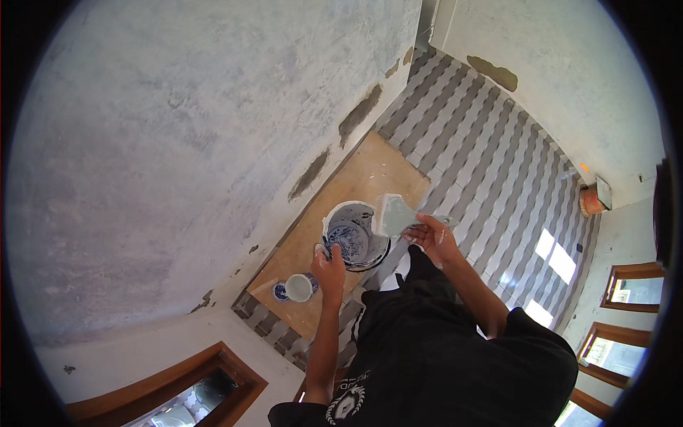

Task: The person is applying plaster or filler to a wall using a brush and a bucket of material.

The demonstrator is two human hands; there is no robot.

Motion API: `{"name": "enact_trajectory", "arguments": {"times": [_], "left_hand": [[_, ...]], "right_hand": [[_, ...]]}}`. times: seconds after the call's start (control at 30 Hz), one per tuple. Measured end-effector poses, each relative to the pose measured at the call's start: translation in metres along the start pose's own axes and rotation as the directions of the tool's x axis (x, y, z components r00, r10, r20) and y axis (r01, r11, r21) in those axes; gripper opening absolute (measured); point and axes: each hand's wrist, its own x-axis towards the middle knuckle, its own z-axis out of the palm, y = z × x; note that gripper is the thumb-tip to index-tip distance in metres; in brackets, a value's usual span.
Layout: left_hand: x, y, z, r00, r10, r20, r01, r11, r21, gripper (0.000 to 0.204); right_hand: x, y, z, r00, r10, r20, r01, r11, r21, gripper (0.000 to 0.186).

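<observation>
Plastered wall point(178, 142) closes off my left side. Bucket point(339, 215) open at the top, but my left hand point(329, 269) takes up its near-left rim and the wide brush point(395, 215) in my right hand point(435, 240) overlaps the right edge from here. Tub point(302, 287) and small round disc point(280, 291) crowd my left forearm. Bare room: far end of the board point(395, 171), then tiled floor point(484, 164) rightward.

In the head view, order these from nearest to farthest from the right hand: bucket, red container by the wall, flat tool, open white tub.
1. Flat tool: held in the right hand.
2. Bucket: just left of that hand.
3. Open white tub: farther left, on the board.
4. Red container: far right, by the wall.
</observation>
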Motion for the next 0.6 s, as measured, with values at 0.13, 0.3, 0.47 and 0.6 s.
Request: {"name": "enact_trajectory", "arguments": {"times": [0.13,0.3,0.47,0.6], "left_hand": [[0.022,0.028,0.069,0.999,-0.023,0.048,0.020,0.999,0.048,0.035],[0.055,0.065,0.199,0.998,-0.053,0.029,0.052,0.998,0.043,0.033],[0.105,0.084,0.349,0.991,-0.131,0.032,0.130,0.991,0.036,0.030],[0.142,0.092,0.460,0.972,-0.228,0.063,0.227,0.974,0.015,0.028]], "right_hand": [[0.038,-0.060,-0.021,1.000,-0.011,-0.014,0.011,1.000,-0.004,0.023],[0.131,-0.137,-0.094,1.000,0.003,0.016,-0.001,0.996,-0.093,0.023],[0.243,-0.213,-0.169,0.999,0.045,-0.011,-0.046,0.994,-0.101,0.024],[0.327,-0.251,-0.237,0.999,0.011,-0.053,-0.015,0.997,-0.075,0.034]]}}
